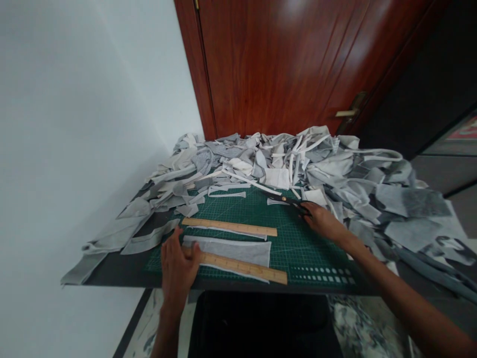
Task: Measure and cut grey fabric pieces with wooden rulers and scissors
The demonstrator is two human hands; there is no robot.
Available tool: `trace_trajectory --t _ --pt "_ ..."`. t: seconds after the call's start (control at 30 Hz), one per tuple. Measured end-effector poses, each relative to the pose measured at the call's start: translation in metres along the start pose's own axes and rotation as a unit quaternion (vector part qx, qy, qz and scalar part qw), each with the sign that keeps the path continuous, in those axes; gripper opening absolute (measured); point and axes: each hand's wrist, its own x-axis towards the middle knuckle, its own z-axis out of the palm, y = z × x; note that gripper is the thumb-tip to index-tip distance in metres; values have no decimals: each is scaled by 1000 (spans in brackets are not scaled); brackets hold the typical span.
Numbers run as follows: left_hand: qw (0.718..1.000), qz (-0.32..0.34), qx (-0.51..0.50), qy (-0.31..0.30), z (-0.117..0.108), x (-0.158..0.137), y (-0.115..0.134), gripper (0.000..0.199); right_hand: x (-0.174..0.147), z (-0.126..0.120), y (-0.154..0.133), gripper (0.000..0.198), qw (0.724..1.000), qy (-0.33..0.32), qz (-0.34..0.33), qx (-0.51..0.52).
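Note:
My left hand (177, 261) rests at the left end of the nearer wooden ruler (242, 267), thumb and forefinger spread apart, the thumb touching the ruler's end. Under that ruler lies a grey fabric strip (238, 250), with a thin sliver of cloth along the ruler's near edge. A second wooden ruler (231, 227) lies farther back, with another narrow cut strip (231, 232) beside it. Out to the right, my right hand (316, 218) has its fingers closed round the handles of black scissors (283, 198), whose blades point left over the mat.
The green cutting mat (298, 243) lies on a dark table. Grey and white fabric scraps (328, 164) are heaped along its back and both sides. A white wall (112, 124) borders the left, a wooden door (279, 64) the back. A black seat (261, 323) stands at the near edge.

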Motion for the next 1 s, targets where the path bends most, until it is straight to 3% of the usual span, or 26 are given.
trace_trajectory --t 0.1,0.2,0.37,0.47,0.57,0.7,0.87,1.0 --pt "999 39 -28 26 -5 1 0 46 -10 5 39 50 999 10 -41 -26" --pt "992 108 -50 36 -10 -3 -2 33 -15 7 59 48 998 -15 -47 -41" --pt "974 212 -73 -27 -16 -11 -12 25 -18 4 64 45 997 -35 -37 -50" --pt "970 222 -68 -76 -16 -13 -18 26 -25 -2 55 42 998 -26 -33 -50" --pt "974 194 -63 -103 -17 -13 -20 29 -39 -7 30 34 998 36 -16 -46" --pt "975 183 -55 -114 -16 -14 -17 28 -69 -1 -37 27 991 125 -16 47" --pt "971 187 -58 -134 -15 -13 -16 27 -103 32 -120 23 985 36 -73 154" --pt "968 186 -71 -155 -16 -10 -20 28 -111 51 -141 25 984 -2 -78 160"
